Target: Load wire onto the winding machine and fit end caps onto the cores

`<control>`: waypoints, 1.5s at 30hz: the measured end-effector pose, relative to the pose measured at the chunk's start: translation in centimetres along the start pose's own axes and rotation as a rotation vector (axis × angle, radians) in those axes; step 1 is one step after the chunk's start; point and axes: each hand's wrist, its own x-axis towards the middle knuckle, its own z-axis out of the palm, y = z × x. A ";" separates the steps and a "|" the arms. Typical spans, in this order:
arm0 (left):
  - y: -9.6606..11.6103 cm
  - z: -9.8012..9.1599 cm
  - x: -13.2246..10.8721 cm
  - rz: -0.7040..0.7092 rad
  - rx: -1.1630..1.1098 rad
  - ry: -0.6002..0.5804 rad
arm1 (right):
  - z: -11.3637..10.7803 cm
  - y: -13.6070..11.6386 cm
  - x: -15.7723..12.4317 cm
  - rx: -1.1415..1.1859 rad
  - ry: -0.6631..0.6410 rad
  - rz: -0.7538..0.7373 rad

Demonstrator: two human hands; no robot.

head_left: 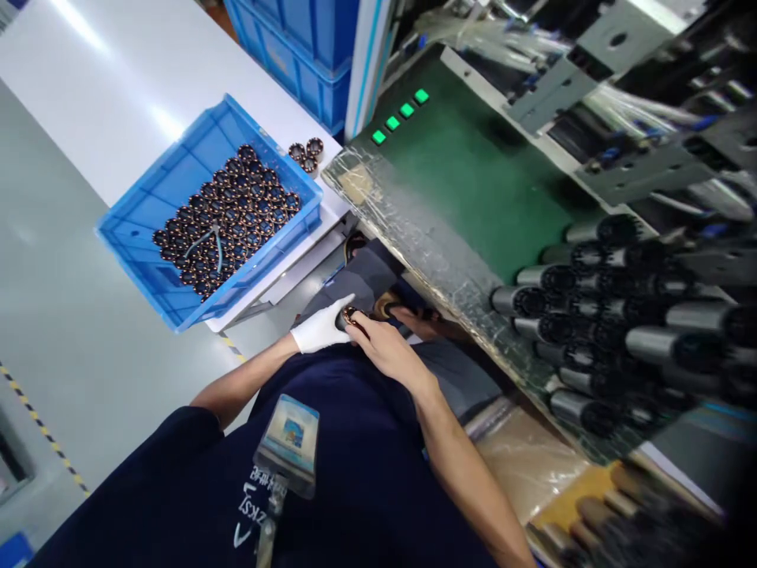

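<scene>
Copper ring [348, 315] between left hand [319, 331] and right hand [387, 349]

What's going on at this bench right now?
A person holds a small copper-wound ring over their lap, gripped in the gloved left hand, with the bare right hand pinching it too. A blue crate on the white table holds many such rings, with cutters lying on top and three loose rings beside it. Metal cylinders lie stacked on the green bench mat.
</scene>
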 end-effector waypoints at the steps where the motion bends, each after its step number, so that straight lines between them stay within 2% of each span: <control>1: -0.3 -0.3 -0.1 0.006 -0.005 0.023 | 0.3 -0.3 0.4 -0.014 0.014 -0.003; 5: -0.5 -1.7 -0.3 0.012 -0.124 0.096 | 0.4 -1.7 1.5 0.119 0.057 -0.034; 7: 0.0 -2.6 -0.4 -0.001 -0.169 0.135 | 0.0 -2.1 1.5 0.207 0.088 -0.052; 10: 1.4 -4.3 -0.6 -0.009 -0.122 0.167 | -0.5 -1.9 1.3 0.271 0.152 -0.063; 14: 3.1 -5.9 -0.6 0.053 -0.024 0.177 | -0.1 0.2 0.8 0.274 0.175 -0.011; 17: 3.4 -6.4 -0.3 0.118 0.191 0.258 | 1.0 2.1 0.6 0.258 0.146 0.044; 20: 3.5 -6.7 0.3 0.124 0.382 0.296 | 2.1 3.5 0.6 0.234 0.115 0.080; 25: 5.4 -8.7 0.1 0.053 0.326 0.326 | 3.1 5.3 0.1 0.237 0.076 0.105; 30: 9.7 -13.3 -1.0 0.062 0.363 0.473 | 3.0 8.1 -1.0 0.207 0.104 0.154; 34: 12.5 -17.5 -0.4 0.027 0.379 0.621 | 2.6 10.0 -1.7 0.183 0.142 0.203; 39: 13.6 -22.9 1.2 0.055 0.437 0.789 | 2.9 11.5 -2.5 0.213 0.197 0.223; 42: 13.7 -27.1 2.3 0.124 0.536 0.862 | 3.8 12.4 -3.1 0.254 0.214 0.259; 45: 14.7 -31.6 4.7 0.130 0.628 0.906 | 4.6 13.1 -3.8 0.290 0.225 0.289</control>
